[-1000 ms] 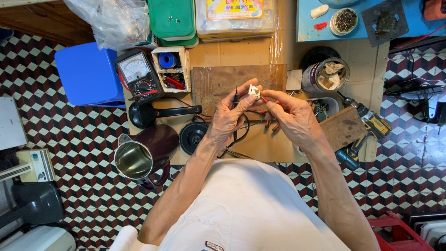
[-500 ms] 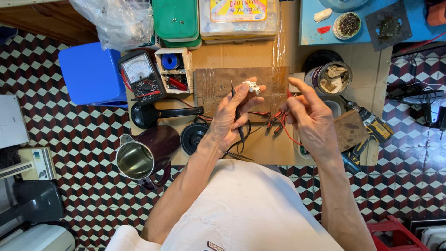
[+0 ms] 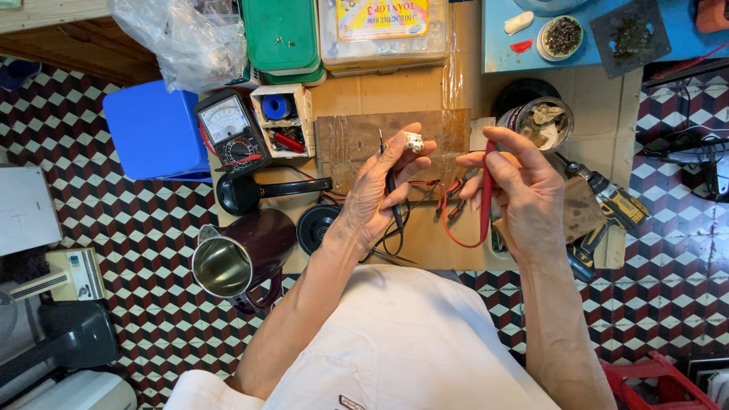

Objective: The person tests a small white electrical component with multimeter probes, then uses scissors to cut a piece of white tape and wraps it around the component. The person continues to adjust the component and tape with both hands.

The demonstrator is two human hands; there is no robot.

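The small white plastic electrical part (image 3: 414, 141) sits pinched between the fingertips of the left hand (image 3: 380, 190), raised just above the worn brown wooden board (image 3: 357, 148) that lies on the cardboard-covered counter (image 3: 425, 243). The same hand also grips a slim black probe (image 3: 391, 190) along its palm, tip pointing up toward the white part. To the right of the white part, and apart from it, the right hand (image 3: 524, 193) is closed around a red probe (image 3: 487, 190), held nearly upright with its tip near the fingertips. Red and black leads (image 3: 448, 209) loop down between the two hands, below the part.

Judging by the grip, the step in hand looks like a test of the part with the two probes: black one already close, red one not yet touching. The next move would call for bringing the red tip across to a contact on the part while the left fingers keep it steady.

Further left of the part stand an analogue meter with a black case and white dial (image 3: 228, 133) and a small open box of oddments (image 3: 282, 121); lower left are a black round-headed handled tool (image 3: 250, 190) and a steel-lined maroon mug (image 3: 235, 258). Right of it are a glass jar of scraps (image 3: 543, 125) and a yellow-and-black drill (image 3: 615, 201).
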